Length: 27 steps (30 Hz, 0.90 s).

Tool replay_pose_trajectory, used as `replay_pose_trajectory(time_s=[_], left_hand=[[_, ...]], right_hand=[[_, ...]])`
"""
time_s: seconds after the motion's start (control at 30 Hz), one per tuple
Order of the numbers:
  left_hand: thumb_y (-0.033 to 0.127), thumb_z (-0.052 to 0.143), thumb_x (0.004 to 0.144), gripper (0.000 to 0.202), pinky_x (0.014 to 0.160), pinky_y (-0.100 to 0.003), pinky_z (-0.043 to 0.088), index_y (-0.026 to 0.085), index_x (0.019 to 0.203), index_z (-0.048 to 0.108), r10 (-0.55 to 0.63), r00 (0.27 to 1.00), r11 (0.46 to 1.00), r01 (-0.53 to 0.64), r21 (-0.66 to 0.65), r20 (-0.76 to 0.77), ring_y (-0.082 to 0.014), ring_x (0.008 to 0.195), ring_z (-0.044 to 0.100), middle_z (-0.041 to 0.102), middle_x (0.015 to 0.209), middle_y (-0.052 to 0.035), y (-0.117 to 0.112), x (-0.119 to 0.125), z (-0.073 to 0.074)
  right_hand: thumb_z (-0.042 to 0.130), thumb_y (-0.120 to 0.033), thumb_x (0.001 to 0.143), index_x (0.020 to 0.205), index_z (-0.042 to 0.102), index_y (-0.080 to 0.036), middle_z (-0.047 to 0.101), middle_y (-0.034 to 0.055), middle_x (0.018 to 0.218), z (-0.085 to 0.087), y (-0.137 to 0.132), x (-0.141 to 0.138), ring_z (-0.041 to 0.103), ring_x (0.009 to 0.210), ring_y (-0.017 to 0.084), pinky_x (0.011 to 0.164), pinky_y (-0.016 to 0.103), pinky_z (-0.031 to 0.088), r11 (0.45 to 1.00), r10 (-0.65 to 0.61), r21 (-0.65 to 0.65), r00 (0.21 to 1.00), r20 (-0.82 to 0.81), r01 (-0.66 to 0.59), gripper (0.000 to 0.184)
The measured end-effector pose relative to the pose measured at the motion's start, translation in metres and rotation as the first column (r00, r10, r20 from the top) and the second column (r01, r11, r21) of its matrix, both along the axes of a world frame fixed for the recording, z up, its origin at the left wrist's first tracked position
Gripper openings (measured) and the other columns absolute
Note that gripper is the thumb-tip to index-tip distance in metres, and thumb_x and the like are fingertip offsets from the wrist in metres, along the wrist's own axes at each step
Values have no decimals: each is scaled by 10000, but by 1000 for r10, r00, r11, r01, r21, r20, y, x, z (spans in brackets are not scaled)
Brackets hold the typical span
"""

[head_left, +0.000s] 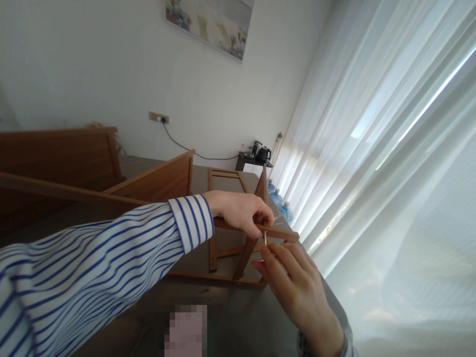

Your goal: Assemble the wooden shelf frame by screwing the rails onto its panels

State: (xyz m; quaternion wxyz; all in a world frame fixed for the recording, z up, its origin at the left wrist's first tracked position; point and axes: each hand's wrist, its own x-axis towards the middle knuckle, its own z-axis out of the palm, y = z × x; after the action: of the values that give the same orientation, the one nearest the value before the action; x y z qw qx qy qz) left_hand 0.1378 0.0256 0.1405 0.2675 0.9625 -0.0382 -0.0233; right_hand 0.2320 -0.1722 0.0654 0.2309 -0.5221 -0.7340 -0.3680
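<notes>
My left hand (pixel 243 213), in a blue-and-white striped sleeve, is closed around the top rail of a small brown wooden frame (pixel 227 253) that stands on a dark table (pixel 238 317). My right hand (pixel 292 280) comes up from below right. Its fingers pinch a small metal key or screw tool (pixel 265 239) held upright against the rail, right beside my left fingertips.
Larger brown wooden panels (pixel 156 181) stand on the table's left and back. Behind are a white wall with a socket (pixel 158 117) and cable, a side table with a black kettle (pixel 263 153), water bottles (pixel 286 209) on the floor and sheer white curtains (pixel 390 148) at right.
</notes>
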Motion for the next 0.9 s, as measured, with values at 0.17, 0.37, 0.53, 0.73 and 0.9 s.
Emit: replay_pose_trajectory(time_s=[0.17,0.37,0.53,0.73,0.9], left_hand=[[217,642,688,203,595,-201,373,185,885,605,-2,1000,1000,2,-7,13,-96,673,499,562,751,48,1,1,-2],[221,645,688,229,593,-199,379,181,911,608,3,1000,1000,-3,-7,-14,-92,658,501,570,744,51,2,1,-1],[224,643,689,233,600,-202,383,182,916,611,7,1000,1000,-7,6,-10,-96,667,508,580,753,48,1,1,0],[220,640,688,246,608,-208,384,181,929,614,8,1000,1000,-8,-7,-15,-100,677,519,598,770,43,2,0,0],[225,637,694,241,594,-207,377,186,931,617,10,1000,1000,-10,4,-15,-100,669,514,597,766,44,1,1,0]], right_hand=[[657,-151,834,1048,603,-105,687,113,878,-17,13,-7,639,787,201,717,349,547,991,29,134,993,-117,-14,225],[540,-166,914,960,564,-166,672,53,801,-39,28,-28,628,696,136,624,248,519,944,73,316,879,-470,91,52],[562,-122,888,957,549,-157,655,57,781,-37,25,-23,607,690,152,634,283,501,959,49,277,924,-380,63,79],[634,-181,858,994,566,-116,656,71,785,-19,10,-8,591,717,173,649,304,454,989,-58,132,992,-116,73,165],[645,-256,851,710,522,-189,509,-11,562,-11,6,-12,459,566,138,568,299,337,957,-217,199,976,18,210,198]])
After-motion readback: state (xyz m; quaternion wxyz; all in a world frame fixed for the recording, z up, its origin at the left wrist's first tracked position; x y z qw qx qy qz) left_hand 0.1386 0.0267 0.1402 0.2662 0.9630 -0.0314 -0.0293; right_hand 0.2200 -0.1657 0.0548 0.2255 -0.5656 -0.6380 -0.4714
